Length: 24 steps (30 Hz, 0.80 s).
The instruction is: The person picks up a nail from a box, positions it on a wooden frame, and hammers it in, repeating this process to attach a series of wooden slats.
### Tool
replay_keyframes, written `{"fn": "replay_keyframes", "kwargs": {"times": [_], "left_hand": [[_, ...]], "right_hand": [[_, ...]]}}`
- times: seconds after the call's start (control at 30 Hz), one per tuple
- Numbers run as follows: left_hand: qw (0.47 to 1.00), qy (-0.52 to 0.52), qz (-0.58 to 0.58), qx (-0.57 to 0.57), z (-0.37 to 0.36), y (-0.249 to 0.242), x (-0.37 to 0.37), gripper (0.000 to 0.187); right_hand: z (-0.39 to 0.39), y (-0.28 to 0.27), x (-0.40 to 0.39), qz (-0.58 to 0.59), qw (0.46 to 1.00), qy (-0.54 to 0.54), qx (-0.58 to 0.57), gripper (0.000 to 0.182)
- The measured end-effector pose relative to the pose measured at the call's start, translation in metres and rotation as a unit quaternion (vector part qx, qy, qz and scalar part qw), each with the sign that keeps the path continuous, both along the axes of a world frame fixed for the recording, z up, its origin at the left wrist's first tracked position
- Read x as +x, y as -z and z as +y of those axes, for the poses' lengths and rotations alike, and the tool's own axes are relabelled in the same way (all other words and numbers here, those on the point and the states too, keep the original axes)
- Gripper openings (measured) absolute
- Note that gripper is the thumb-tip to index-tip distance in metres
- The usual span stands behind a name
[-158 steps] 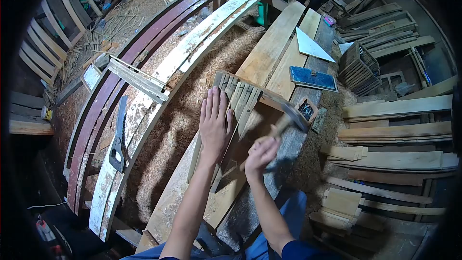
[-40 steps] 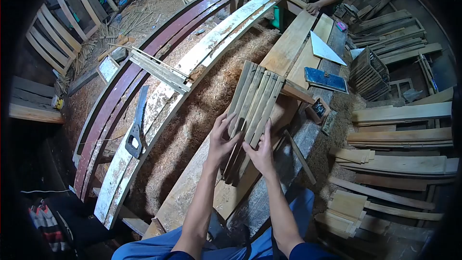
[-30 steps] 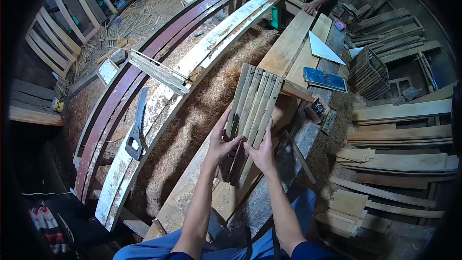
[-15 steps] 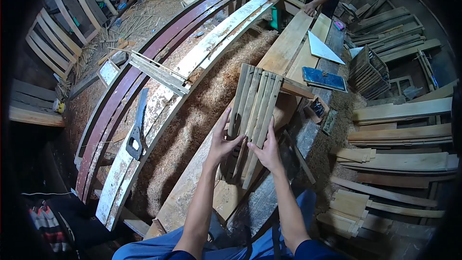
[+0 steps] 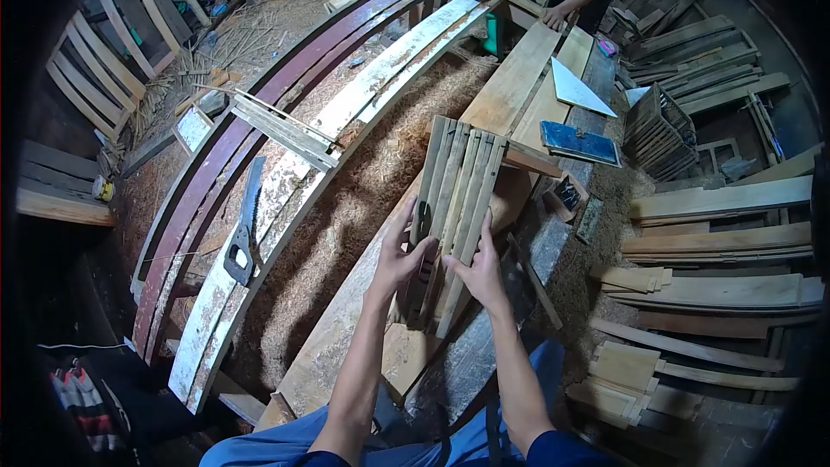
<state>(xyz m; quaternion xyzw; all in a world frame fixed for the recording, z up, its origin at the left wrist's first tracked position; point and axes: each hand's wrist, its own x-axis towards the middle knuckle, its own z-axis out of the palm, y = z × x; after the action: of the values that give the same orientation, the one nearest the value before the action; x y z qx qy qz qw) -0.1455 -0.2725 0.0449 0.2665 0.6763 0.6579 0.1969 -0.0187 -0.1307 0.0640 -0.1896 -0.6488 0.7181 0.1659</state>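
A bundle of narrow wooden slats (image 5: 460,177) stands on edge in front of me, packed side by side. My left hand (image 5: 399,258) presses on its left side, fingers along the outer slat and thumb across the front. On the right side, my right hand (image 5: 477,274) holds it the same way, its thumb close to the left one. Beneath the slats lies a wooden plank (image 5: 346,329) on the bench. Small dark marks show on some slats near my left thumb.
A handsaw (image 5: 243,238) rests on a curved white beam (image 5: 290,177) at left, near a curved maroon beam (image 5: 220,156). Another person's hand (image 5: 555,15) is on boards at the far end. A blue box (image 5: 579,142), a white triangle (image 5: 577,88) and stacked boards (image 5: 718,242) are to the right.
The view has shifted very slightly. My thumbs have moved a little apart on the slats; both hands still hold the bundle in the same place.
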Motion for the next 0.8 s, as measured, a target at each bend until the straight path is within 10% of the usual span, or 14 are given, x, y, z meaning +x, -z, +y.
{"fn": "replay_keyframes", "kwargs": {"times": [0.8], "left_hand": [[0.996, 0.003, -0.072, 0.048, -0.004, -0.002, -0.009, 0.104]], "right_hand": [[-0.002, 0.001, -0.008, -0.029, 0.997, -0.007, 0.071, 0.122]]}}
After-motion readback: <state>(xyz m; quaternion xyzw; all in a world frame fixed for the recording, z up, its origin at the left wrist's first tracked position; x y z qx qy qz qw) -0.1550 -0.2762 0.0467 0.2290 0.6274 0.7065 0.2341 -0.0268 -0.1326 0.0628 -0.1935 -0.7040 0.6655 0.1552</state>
